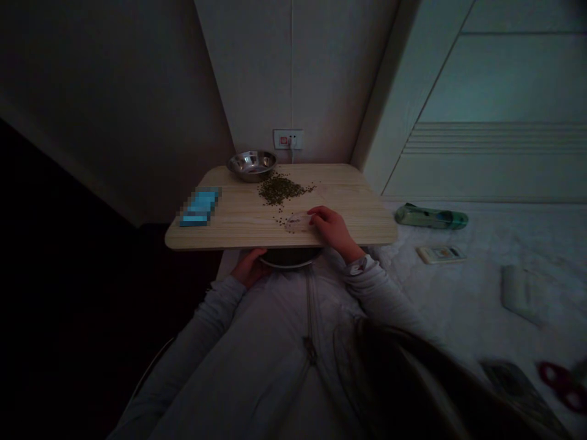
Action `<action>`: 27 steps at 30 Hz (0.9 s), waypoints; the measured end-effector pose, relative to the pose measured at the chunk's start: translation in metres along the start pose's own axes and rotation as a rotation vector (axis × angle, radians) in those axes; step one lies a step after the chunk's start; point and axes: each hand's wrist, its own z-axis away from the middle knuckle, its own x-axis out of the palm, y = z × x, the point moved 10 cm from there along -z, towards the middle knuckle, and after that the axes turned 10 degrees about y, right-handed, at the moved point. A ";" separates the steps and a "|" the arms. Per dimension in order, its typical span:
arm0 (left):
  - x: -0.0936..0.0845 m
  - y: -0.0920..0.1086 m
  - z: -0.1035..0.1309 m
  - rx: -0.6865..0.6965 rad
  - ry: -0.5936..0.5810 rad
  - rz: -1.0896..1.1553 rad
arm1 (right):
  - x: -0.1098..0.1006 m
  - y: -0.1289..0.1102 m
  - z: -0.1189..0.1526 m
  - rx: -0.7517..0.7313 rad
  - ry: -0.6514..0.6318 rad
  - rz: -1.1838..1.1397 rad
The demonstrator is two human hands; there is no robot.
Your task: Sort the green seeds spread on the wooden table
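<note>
My right hand (329,231) rests over the front of the small wooden table, its thumb and fingers pinched on a thin, clear piece that looks like plastic (298,222). A few loose green beans (280,221) lie at the left edge of that piece. Farther back is a spread-out heap of small green beans (279,188), perhaps mung beans. Below the table's front edge, my left hand (249,269) grips the left side of a bowl (290,264) on my lap. The tabletop hides most of this bowl, and its inside looks dark.
A steel bowl (252,166) stands at the table's (238,235) back left, near a wall socket (288,139). A pixelated blue screen (200,206) lies at left. On the white bedding are a green case (431,217), a pale remote (441,254) and red-handled scissors (562,382).
</note>
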 end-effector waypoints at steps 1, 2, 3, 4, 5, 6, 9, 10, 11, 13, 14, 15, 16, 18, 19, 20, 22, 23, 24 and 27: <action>0.000 0.000 0.000 0.000 0.005 -0.001 | 0.000 0.000 0.000 0.001 0.001 0.001; 0.000 0.000 0.001 0.000 0.010 -0.002 | 0.000 0.001 0.000 0.002 0.002 -0.002; 0.000 0.000 0.001 -0.001 0.012 -0.004 | 0.000 0.001 -0.001 0.004 0.002 -0.007; -0.001 0.000 0.001 -0.003 0.014 -0.007 | 0.000 0.001 -0.001 0.005 0.000 -0.013; 0.000 0.000 0.001 -0.006 0.013 -0.008 | 0.001 0.001 -0.001 0.006 -0.005 -0.017; 0.000 -0.001 0.001 -0.008 0.010 -0.007 | 0.001 0.001 -0.001 0.008 -0.008 -0.018; 0.000 -0.001 0.001 -0.010 0.004 0.001 | 0.001 0.002 -0.001 0.013 -0.009 -0.008; 0.000 -0.001 0.001 -0.007 0.003 0.004 | 0.001 0.002 -0.001 0.012 -0.007 -0.003; 0.001 -0.001 0.000 -0.006 0.002 0.008 | 0.001 0.002 -0.001 0.009 -0.005 0.002; 0.001 -0.001 0.001 -0.006 -0.001 0.009 | 0.001 0.002 0.000 0.006 -0.005 0.011; 0.001 -0.001 0.001 -0.008 -0.003 0.011 | 0.001 0.002 0.000 0.006 -0.006 0.013; 0.002 -0.001 0.001 -0.011 -0.007 0.011 | 0.001 0.002 0.000 0.008 -0.005 0.015; 0.002 -0.001 0.002 -0.015 -0.010 0.010 | 0.001 0.002 0.000 0.011 -0.006 0.014; 0.001 -0.002 0.002 -0.018 0.003 0.012 | 0.001 0.002 0.001 0.017 0.001 0.031; -0.001 -0.001 0.002 -0.012 0.017 0.012 | 0.001 0.001 0.001 0.016 0.006 0.037; -0.001 -0.002 0.002 -0.014 0.017 0.011 | 0.000 0.001 0.001 0.019 0.014 0.038; -0.001 -0.002 0.001 -0.006 0.011 0.016 | 0.002 0.000 0.002 0.014 0.005 0.031; -0.001 -0.002 0.001 -0.009 0.009 0.016 | 0.002 0.001 0.002 0.015 0.004 0.028; -0.001 -0.003 0.001 -0.009 0.006 0.019 | 0.003 0.001 0.002 0.019 -0.006 0.025; -0.001 -0.004 0.000 -0.010 -0.003 0.014 | 0.004 0.004 0.000 0.040 0.003 0.019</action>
